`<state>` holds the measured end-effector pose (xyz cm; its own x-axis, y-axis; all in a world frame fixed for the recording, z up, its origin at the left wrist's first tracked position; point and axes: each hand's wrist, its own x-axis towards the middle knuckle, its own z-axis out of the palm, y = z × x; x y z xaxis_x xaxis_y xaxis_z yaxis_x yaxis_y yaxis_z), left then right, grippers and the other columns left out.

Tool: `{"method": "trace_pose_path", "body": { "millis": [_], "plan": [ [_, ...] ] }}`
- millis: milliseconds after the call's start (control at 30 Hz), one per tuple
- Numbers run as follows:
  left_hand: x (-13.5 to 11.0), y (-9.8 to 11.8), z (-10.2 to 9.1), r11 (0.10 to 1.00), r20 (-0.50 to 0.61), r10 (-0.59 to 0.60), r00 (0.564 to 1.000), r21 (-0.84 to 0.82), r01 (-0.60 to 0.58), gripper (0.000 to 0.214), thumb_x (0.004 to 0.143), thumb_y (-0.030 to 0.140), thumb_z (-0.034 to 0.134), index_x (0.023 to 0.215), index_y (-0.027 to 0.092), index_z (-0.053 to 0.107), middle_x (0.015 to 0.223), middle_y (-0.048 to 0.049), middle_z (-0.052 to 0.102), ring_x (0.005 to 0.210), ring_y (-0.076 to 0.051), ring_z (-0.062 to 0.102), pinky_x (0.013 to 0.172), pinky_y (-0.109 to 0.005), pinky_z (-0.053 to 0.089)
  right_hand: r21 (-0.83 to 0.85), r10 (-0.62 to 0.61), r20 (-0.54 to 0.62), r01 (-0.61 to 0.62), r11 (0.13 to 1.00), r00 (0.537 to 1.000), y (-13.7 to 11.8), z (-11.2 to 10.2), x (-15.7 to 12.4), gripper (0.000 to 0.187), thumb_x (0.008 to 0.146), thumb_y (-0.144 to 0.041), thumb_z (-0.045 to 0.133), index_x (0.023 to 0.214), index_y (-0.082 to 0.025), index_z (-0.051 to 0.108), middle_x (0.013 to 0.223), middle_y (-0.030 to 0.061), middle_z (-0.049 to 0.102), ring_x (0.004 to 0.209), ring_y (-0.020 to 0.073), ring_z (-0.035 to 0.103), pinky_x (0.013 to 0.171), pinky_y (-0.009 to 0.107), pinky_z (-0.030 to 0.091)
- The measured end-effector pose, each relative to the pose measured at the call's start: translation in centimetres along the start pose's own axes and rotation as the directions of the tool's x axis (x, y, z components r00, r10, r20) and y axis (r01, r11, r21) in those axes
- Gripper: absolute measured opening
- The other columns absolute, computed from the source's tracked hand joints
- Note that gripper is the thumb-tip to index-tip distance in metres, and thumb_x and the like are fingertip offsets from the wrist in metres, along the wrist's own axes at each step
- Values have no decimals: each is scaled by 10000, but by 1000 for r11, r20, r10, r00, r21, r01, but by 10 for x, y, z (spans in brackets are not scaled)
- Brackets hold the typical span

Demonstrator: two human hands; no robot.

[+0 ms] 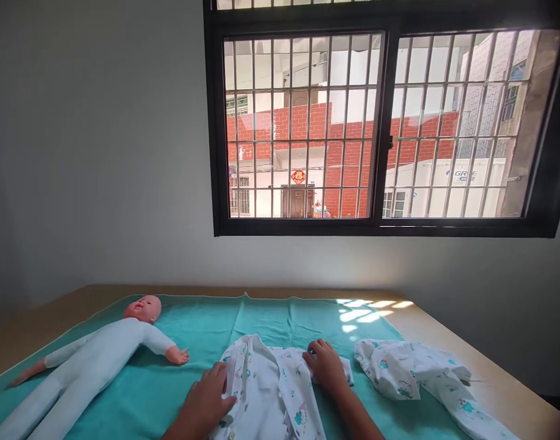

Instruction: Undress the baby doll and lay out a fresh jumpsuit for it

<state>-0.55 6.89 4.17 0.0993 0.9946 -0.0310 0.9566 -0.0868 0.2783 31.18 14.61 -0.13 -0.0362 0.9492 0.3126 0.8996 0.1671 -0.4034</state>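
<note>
Towards half past two, the letters "GREE" (460, 175), partly crossed by a window bar, mark a white panel (475, 203). Near centre, towards one o'clock, a red diamond door sign (298, 177) bears gold Chinese writing, too small to read surely.

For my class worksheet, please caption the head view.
Left hand and right hand touch a printed top; a doll lies nearby.

Left hand (205, 394), right hand (324, 365) bare; forearms (357, 415) uncovered.
</note>
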Motion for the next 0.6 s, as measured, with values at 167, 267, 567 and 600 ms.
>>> {"method": "trace_pose_path", "body": {
  "millis": [167, 267, 567, 600],
  "plan": [
    [6, -19, -8, 999, -51, -29, 998, -25, 27, 146, 794, 173, 436, 855, 201, 567, 953, -35, 672, 860, -189, 633, 700, -273, 409, -40, -31, -41, 29, 999, 999, 2, 11, -4, 169, 894, -132, 464, 846, -187, 616, 987, 73, 629, 999, 260, 546, 823, 344, 370],
    [2, -21, -15, 994, 44, 14, 999, -105, -10, 169, 754, 307, 560, 893, 214, 541, 1028, -22, 677, 902, -201, 629, 745, -277, 425, -32, -45, -62, 43, 999, 997, 3, 12, -5, 185, 913, -126, 431, 858, -188, 596, 977, 75, 640, 981, 251, 562, 834, 345, 368],
    [-9, -25, 1, 989, 76, 95, 993, -120, -86, 89, 745, 261, 543, 820, 240, 586, 1338, 7, 602, 1182, -219, 570, 948, -292, 418, 24, -29, -64, 30, 999, 998, 8, 16, -1, 229, 962, -167, 337, 852, -199, 535, 857, 68, 684, 835, 217, 617, 854, 333, 386],
    [-6, -30, -2, 986, 26, 88, 996, -145, -83, 112, 793, 283, 500, 842, 243, 593, 1232, 0, 660, 1114, -211, 603, 914, -290, 433, 27, -24, -61, 26, 999, 998, 8, 16, -1, 223, 959, -164, 343, 847, -200, 532, 859, 67, 684, 833, 217, 616, 848, 331, 387]
  ]
}}
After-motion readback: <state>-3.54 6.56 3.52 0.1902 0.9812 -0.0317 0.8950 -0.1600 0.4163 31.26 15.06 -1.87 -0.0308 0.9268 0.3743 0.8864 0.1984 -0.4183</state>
